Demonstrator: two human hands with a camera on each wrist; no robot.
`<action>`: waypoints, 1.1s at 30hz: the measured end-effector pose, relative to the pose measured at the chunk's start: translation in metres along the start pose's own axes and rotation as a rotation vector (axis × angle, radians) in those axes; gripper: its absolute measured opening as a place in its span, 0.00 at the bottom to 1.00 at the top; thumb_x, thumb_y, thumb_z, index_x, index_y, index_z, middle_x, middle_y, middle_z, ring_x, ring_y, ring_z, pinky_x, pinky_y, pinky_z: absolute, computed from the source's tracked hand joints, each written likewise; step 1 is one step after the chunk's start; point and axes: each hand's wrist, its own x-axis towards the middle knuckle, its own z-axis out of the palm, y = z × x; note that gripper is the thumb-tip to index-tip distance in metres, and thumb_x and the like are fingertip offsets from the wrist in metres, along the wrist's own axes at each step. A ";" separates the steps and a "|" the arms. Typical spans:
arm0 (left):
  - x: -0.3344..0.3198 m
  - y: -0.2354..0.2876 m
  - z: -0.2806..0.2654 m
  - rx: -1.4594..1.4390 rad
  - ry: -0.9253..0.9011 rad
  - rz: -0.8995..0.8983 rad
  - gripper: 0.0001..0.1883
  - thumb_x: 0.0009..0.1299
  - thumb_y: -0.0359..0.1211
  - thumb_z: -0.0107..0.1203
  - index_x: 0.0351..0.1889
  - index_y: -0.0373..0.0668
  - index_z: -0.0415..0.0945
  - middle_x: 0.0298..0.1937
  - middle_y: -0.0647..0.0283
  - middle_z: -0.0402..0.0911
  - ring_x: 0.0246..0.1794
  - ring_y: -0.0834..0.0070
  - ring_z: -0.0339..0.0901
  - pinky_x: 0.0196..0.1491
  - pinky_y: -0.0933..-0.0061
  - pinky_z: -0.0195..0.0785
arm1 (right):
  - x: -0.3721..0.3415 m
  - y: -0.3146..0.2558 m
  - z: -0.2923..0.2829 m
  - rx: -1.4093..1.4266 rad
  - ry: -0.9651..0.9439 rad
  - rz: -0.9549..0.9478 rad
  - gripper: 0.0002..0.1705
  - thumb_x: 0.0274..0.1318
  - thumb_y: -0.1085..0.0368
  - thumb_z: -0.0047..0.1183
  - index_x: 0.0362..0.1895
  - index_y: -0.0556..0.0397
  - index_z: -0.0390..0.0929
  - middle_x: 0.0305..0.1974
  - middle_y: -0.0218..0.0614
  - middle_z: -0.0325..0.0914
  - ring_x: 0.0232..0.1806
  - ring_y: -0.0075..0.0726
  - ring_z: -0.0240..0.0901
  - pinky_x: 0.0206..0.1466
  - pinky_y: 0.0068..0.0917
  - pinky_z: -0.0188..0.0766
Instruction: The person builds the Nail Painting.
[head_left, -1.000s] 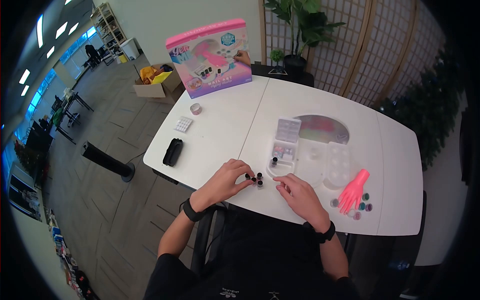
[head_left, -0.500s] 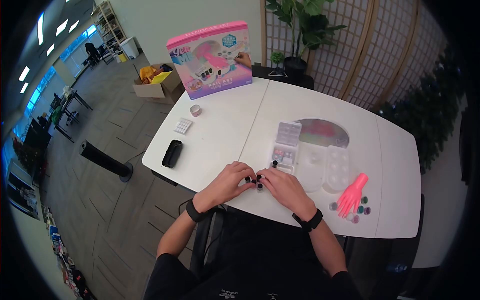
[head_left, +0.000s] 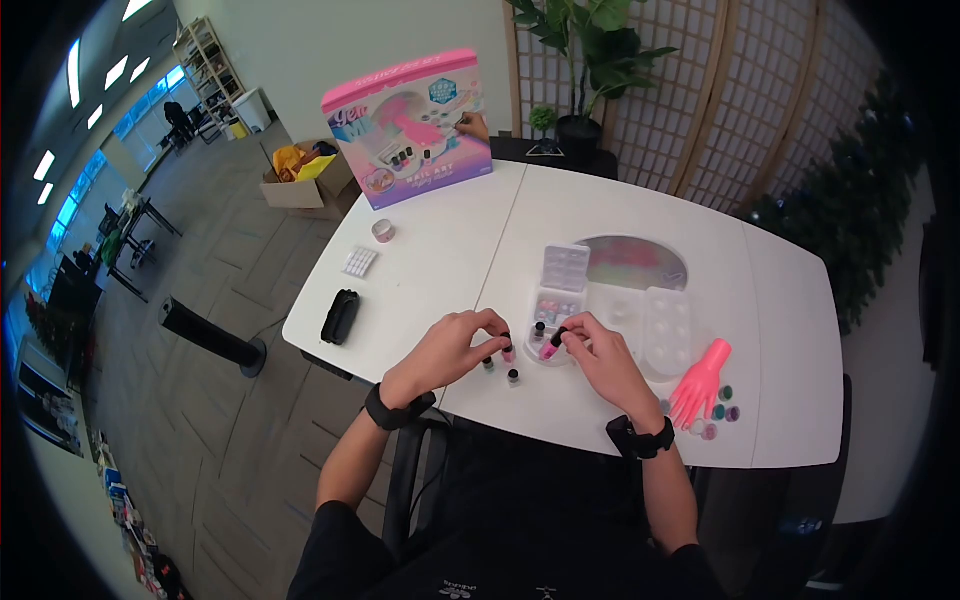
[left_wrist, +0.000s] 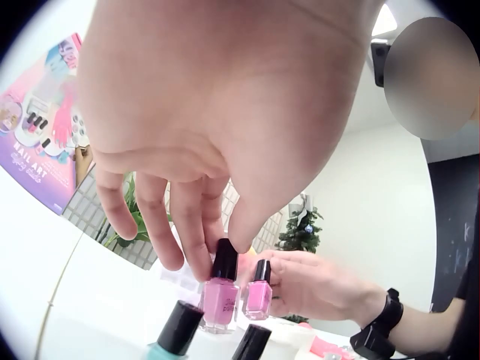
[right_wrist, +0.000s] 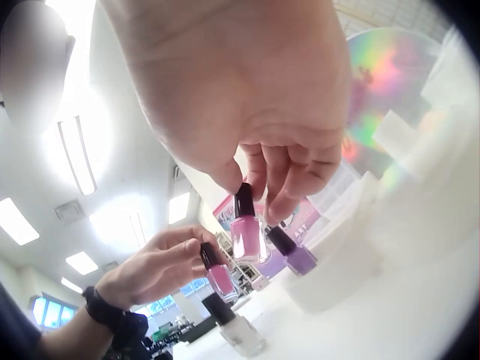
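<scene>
My left hand (head_left: 450, 352) pinches the black cap of a pink nail polish bottle (left_wrist: 220, 304) between thumb and fingers. A second pink nail polish bottle (right_wrist: 246, 236) hangs tilted from my right hand (head_left: 602, 365), its cap between thumb and fingertips, beside the white tray (head_left: 534, 350). A purple polish bottle (right_wrist: 301, 259) with a black cap stands in a tray slot next to the right fingers. On the table below my left hand are a teal polish bottle (left_wrist: 171, 341) and a clear-looking one (right_wrist: 241, 335).
Right of the tray lie a pink model hand (head_left: 702, 385) and several small glitter pots (head_left: 733, 413). Further left are a black case (head_left: 341, 316), a white pad (head_left: 360, 262) and a small round jar (head_left: 384, 231). The nail art box (head_left: 410, 130) stands at the back.
My right hand reached left to the bottle cluster, took a pink polish bottle and carried it right to the tray. My left hand now grips another pink bottle, by its cap.
</scene>
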 end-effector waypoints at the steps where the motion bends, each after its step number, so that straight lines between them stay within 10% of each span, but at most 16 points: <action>1: 0.004 0.005 -0.001 -0.044 -0.006 -0.010 0.13 0.79 0.37 0.66 0.53 0.37 0.85 0.48 0.55 0.93 0.51 0.59 0.89 0.56 0.60 0.79 | 0.000 -0.001 -0.005 0.016 -0.005 0.038 0.16 0.80 0.60 0.57 0.59 0.60 0.80 0.42 0.43 0.90 0.40 0.41 0.86 0.48 0.39 0.80; 9: 0.031 0.039 0.005 -0.115 -0.065 -0.064 0.14 0.81 0.39 0.65 0.53 0.36 0.87 0.44 0.57 0.94 0.46 0.66 0.91 0.51 0.65 0.79 | 0.007 0.004 -0.022 0.120 -0.004 0.100 0.16 0.79 0.60 0.58 0.55 0.63 0.82 0.39 0.39 0.90 0.37 0.28 0.83 0.44 0.29 0.77; 21: 0.020 0.029 0.036 0.101 -0.002 0.111 0.12 0.77 0.40 0.68 0.49 0.42 0.86 0.44 0.58 0.92 0.49 0.56 0.87 0.64 0.56 0.73 | 0.013 0.011 -0.002 -0.270 -0.022 0.012 0.15 0.78 0.58 0.57 0.56 0.56 0.80 0.45 0.51 0.89 0.45 0.56 0.88 0.50 0.46 0.82; 33: -0.011 0.016 0.069 0.291 -0.020 0.127 0.12 0.76 0.41 0.69 0.50 0.48 0.87 0.47 0.63 0.89 0.62 0.60 0.80 0.74 0.50 0.63 | 0.009 0.008 0.006 -0.377 -0.027 -0.025 0.14 0.76 0.57 0.59 0.55 0.53 0.80 0.43 0.51 0.88 0.44 0.58 0.88 0.49 0.48 0.82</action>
